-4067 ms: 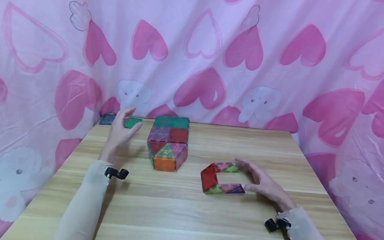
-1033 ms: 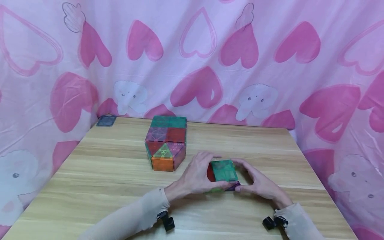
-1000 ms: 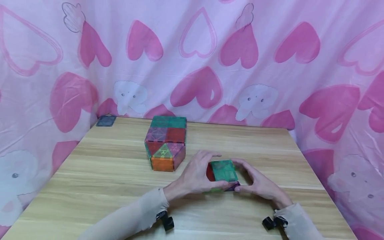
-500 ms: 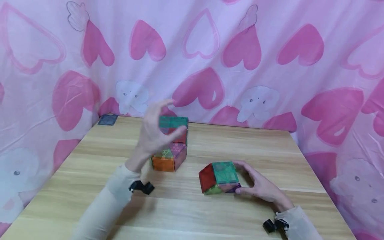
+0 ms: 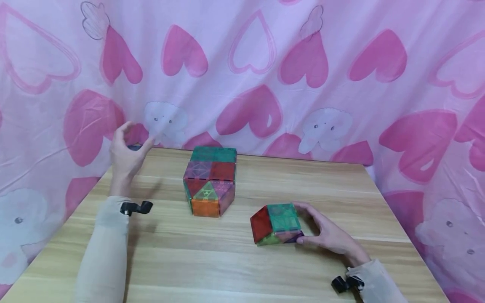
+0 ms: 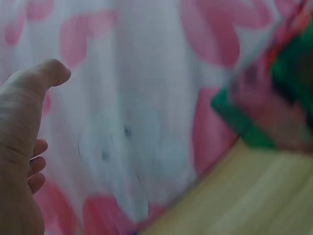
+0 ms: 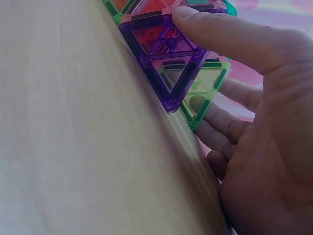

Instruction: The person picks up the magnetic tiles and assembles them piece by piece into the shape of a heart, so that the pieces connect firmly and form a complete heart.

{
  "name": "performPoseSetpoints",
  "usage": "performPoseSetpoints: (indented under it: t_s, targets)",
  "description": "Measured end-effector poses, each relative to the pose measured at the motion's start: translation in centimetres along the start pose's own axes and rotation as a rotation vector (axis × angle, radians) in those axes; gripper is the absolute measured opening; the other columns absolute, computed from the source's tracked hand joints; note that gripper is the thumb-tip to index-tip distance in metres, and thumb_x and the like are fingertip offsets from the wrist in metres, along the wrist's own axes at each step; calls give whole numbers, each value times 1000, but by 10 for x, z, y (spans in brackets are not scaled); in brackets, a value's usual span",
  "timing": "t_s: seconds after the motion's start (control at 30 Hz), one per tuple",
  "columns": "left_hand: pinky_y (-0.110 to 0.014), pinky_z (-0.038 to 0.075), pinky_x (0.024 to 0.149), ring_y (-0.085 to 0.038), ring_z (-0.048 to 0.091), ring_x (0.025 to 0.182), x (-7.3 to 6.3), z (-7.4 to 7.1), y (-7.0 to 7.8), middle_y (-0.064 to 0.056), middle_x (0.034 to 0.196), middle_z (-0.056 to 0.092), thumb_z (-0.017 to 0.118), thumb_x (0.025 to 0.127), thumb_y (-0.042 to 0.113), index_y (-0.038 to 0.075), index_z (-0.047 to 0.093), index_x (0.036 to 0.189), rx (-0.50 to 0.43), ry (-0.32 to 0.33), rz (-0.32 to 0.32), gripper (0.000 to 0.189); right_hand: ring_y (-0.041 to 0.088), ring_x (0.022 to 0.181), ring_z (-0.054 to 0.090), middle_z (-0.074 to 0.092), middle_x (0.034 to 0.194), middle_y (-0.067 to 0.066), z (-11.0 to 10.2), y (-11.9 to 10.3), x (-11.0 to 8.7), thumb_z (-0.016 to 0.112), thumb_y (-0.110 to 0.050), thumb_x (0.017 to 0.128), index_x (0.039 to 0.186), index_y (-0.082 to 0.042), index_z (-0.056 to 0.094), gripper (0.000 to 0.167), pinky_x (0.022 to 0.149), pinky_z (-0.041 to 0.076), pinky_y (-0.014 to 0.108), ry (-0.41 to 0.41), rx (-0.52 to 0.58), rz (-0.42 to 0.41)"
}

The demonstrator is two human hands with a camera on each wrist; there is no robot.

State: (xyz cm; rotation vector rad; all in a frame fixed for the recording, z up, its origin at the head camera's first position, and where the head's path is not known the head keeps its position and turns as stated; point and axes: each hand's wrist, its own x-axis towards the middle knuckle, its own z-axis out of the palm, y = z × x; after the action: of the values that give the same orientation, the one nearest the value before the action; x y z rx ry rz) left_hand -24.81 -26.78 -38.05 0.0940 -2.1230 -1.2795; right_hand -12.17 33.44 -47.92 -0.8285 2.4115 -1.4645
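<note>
At the far left corner, my left hand [image 5: 128, 158] is held over a dark blue magnetic tile [image 5: 134, 147], thumb and fingers apart with nothing between them; it mostly hides the tile. My right hand [image 5: 330, 232] holds a small magnetic tile structure [image 5: 278, 223] by its right end. This has a green square [image 5: 283, 217] on top, a slanted red square [image 5: 261, 225] at left and triangles along its sides. The right wrist view has the thumb on a purple triangle tile [image 7: 168, 54], with fingers behind a light green triangle tile [image 7: 200, 90].
A larger magnetic tile block [image 5: 210, 181] in green, purple, red and orange stands left of centre on the wooden table [image 5: 212, 265]. Behind the table hangs a pink curtain [image 5: 242, 50] with hearts.
A green square tile, first at the back left, now lies on top of the small structure. My left hand let it go and moved back to the far left corner. The right hand stayed by the structure.
</note>
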Motion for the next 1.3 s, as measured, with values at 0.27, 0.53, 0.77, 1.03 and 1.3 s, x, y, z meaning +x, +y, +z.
performPoseSetpoints:
  t_s: [0.27, 0.53, 0.77, 1.03, 1.3]
  targets:
    - [-56, 27, 135, -38, 34, 162, -1, -19, -72, -18, 178, 35, 82, 98, 48, 12, 31, 176, 105, -152, -175, 100, 13, 151, 48, 49, 169, 12, 0, 2, 0, 91, -13, 94, 171, -20, 38, 94, 124, 29, 14, 0, 22, -8]
    - [-73, 22, 130, -59, 26, 160, -3, -20, -115, -37, 174, 28, 79, 100, 52, -3, 22, 174, 294, -319, -129, 109, 10, 151, 47, 48, 169, 9, 2, 4, -1, 91, -16, 94, 171, -22, 39, 93, 123, 30, 13, 5, 6, -1]
    - [-78, 18, 127, -65, 21, 158, -4, -15, -123, -44, 169, 29, 70, 104, 55, -12, 31, 167, 445, -445, -56, 100, 13, 151, 49, 49, 168, 11, 0, 2, -1, 90, -16, 95, 171, -20, 38, 92, 122, 31, 14, 5, 4, -2]
    - [-82, 27, 119, -69, 29, 151, -8, -14, -121, -42, 167, 25, 61, 108, 57, -10, 35, 166, 545, -475, -45, 93, 13, 151, 48, 49, 169, 10, 1, 2, -1, 89, -16, 96, 172, -20, 38, 92, 122, 31, 14, -2, 14, -3]
    - [-68, 35, 124, -58, 43, 145, -13, -13, -121, -39, 152, 46, 77, 102, 37, -14, 68, 133, 375, -287, -86, 60, 13, 150, 50, 49, 168, 9, 1, 3, 1, 89, -13, 96, 171, -21, 38, 91, 122, 33, 14, -3, 18, -15]
